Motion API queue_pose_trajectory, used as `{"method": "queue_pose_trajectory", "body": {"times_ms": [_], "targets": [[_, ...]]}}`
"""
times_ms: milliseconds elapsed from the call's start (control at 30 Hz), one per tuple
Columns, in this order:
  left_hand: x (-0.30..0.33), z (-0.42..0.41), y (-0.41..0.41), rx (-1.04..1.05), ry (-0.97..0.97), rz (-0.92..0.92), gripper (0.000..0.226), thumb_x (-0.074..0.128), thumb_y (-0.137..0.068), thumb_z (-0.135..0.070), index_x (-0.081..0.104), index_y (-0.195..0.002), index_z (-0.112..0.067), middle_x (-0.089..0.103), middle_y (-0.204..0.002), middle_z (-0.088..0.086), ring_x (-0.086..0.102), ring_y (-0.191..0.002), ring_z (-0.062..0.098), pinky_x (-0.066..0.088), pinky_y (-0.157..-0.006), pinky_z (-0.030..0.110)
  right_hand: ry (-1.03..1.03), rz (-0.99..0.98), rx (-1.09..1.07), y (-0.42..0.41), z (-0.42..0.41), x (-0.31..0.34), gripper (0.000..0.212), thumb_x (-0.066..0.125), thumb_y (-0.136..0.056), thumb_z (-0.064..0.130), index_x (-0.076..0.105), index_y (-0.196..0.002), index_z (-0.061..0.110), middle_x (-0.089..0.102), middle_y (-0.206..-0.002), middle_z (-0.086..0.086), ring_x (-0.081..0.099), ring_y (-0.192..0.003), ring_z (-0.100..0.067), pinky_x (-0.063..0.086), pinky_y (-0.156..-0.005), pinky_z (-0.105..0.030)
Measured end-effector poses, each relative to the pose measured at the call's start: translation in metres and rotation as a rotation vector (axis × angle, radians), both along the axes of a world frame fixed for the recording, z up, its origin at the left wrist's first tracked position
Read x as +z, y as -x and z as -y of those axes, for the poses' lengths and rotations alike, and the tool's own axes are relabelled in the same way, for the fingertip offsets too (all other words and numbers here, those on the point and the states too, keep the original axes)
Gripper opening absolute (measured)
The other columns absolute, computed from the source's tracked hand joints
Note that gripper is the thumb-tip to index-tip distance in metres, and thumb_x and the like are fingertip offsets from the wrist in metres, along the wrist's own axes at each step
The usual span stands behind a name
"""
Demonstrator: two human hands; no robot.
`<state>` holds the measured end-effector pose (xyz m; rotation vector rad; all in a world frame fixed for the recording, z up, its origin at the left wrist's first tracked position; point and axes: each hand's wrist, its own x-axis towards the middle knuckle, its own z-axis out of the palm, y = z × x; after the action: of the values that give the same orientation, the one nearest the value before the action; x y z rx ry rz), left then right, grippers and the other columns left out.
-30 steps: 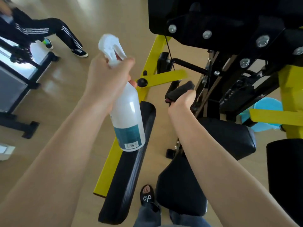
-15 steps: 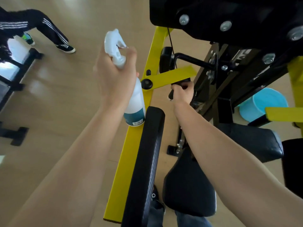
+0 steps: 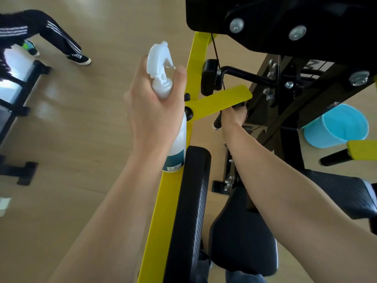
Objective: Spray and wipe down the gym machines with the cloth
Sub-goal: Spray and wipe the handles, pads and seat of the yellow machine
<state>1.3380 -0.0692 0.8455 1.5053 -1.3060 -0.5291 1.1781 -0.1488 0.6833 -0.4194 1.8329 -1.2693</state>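
My left hand [image 3: 155,117] grips a white spray bottle [image 3: 162,82] by its neck, with a finger at the trigger. The bottle hangs upright beside the machine's yellow frame bar [image 3: 169,203], nozzle toward the machine. My right hand [image 3: 233,117] reaches under a yellow cross plate [image 3: 220,101] and is curled round a black handle [image 3: 217,121]. I cannot tell whether a cloth lies under its fingers. A long black pad [image 3: 191,203] and a black seat [image 3: 242,242] lie below my arms.
A light blue bucket [image 3: 338,127] stands on the floor at the right, behind the machine's black frame. Another person's legs in striped trousers [image 3: 55,35] are at the top left, near a dark bench frame [image 3: 18,94]. A black bolted plate [image 3: 285,23] overhangs the top.
My view has closed in on the machine. My right hand has slid farther along the handle, under the yellow plate. The bottle stays in my left hand, now upright near the yellow bar.
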Motion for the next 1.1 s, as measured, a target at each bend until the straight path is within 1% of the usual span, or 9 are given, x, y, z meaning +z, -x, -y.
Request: {"method": "queue_pose_trajectory", "body": {"times_ms": [200,300,367,500,667,733,833,1000,1100], "targets": [[0.0,0.003,0.002,0.008,0.008,0.036,0.014,0.066,-0.098,-0.037,0.058,-0.105,-0.027,0.06,-0.072,-0.011,0.072,-0.061,0.018,0.06,-0.063,0.046,-0.019,-0.071,0.023,-0.001,0.003,-0.011,0.006,0.07,-0.089,0.019,0.069,-0.09,0.013,0.065,-0.073,0.004,0.061,-0.066,-0.009,0.043,-0.045,-0.016],[-0.001,0.003,0.002,0.024,0.001,0.005,0.019,0.067,-0.097,-0.039,0.061,-0.106,-0.024,0.062,-0.076,-0.01,0.073,-0.065,0.021,0.061,-0.065,0.048,-0.038,-0.059,0.07,0.0,0.0,-0.015,0.007,0.068,-0.09,0.013,0.066,-0.085,0.017,0.062,-0.07,0.008,0.058,-0.062,-0.009,0.037,-0.039,-0.008],[-0.002,0.002,0.0,0.039,-0.002,-0.007,0.026,0.067,-0.096,-0.04,0.065,-0.112,-0.021,0.065,-0.079,-0.008,0.074,-0.068,0.023,0.061,-0.067,0.05,-0.086,-0.057,0.1,-0.003,-0.004,-0.019,0.006,0.068,-0.09,0.011,0.067,-0.093,0.016,0.062,-0.072,0.008,0.059,-0.067,-0.008,0.039,-0.045,-0.007],[-0.004,0.0,-0.001,0.071,-0.01,-0.017,0.035,0.065,-0.095,-0.044,0.066,-0.114,-0.015,0.067,-0.079,-0.002,0.075,-0.072,0.025,0.061,-0.072,0.051,-0.112,-0.061,0.107,-0.006,-0.002,-0.033,0.019,0.073,-0.087,0.014,0.064,-0.104,0.018,0.068,-0.103,0.0,0.057,-0.095,-0.011,0.043,-0.082,-0.021],[0.0,-0.003,-0.002,0.073,-0.023,-0.014,0.025,0.065,-0.097,-0.04,0.065,-0.099,-0.015,0.067,-0.071,0.0,0.074,-0.067,0.021,0.06,-0.071,0.043,-0.187,-0.012,0.166,-0.004,-0.01,-0.046,0.036,0.076,-0.089,0.021,0.06,-0.121,0.017,0.058,-0.1,0.005,0.051,-0.089,-0.011,0.042,-0.078,-0.023],[0.001,-0.005,-0.001,0.084,-0.025,-0.012,0.028,0.065,-0.098,-0.038,0.067,-0.106,-0.012,0.067,-0.07,-0.003,0.074,-0.065,0.017,0.059,-0.068,0.036,-0.24,0.028,0.204,-0.008,-0.01,-0.047,0.038,0.081,-0.08,0.025,0.061,-0.112,0.018,0.068,-0.099,0.0,0.059,-0.08,-0.017,0.05,-0.069,-0.027],[0.003,-0.003,0.002,0.078,-0.037,-0.031,0.024,0.067,-0.097,-0.035,0.066,-0.106,-0.013,0.067,-0.072,-0.007,0.074,-0.062,0.015,0.059,-0.063,0.032,-0.234,0.098,0.167,-0.007,-0.009,-0.054,0.042,0.082,-0.073,0.023,0.07,-0.113,0.024,0.074,-0.103,-0.006,0.068,-0.086,-0.024,0.059,-0.081,-0.039],[0.004,0.0,0.003,0.072,-0.032,0.004,0.023,0.064,-0.094,-0.041,0.06,-0.094,-0.018,0.062,-0.068,-0.011,0.074,-0.065,0.017,0.061,-0.068,0.039,0.055,-0.031,-0.032,-0.003,-0.01,-0.007,0.03,0.071,-0.089,0.011,0.062,-0.116,0.018,0.062,-0.097,0.008,0.056,-0.09,-0.012,0.048,-0.086,-0.025],[0.001,0.0,0.001,0.081,-0.037,-0.029,0.029,0.065,-0.093,-0.042,0.065,-0.101,-0.014,0.062,-0.071,-0.012,0.075,-0.069,0.022,0.062,-0.071,0.048,0.157,-0.04,-0.062,0.0,-0.011,0.007,0.031,0.065,-0.095,0.009,0.059,-0.124,0.019,0.058,-0.09,0.016,0.053,-0.079,0.0,0.042,-0.075,-0.014]]}}
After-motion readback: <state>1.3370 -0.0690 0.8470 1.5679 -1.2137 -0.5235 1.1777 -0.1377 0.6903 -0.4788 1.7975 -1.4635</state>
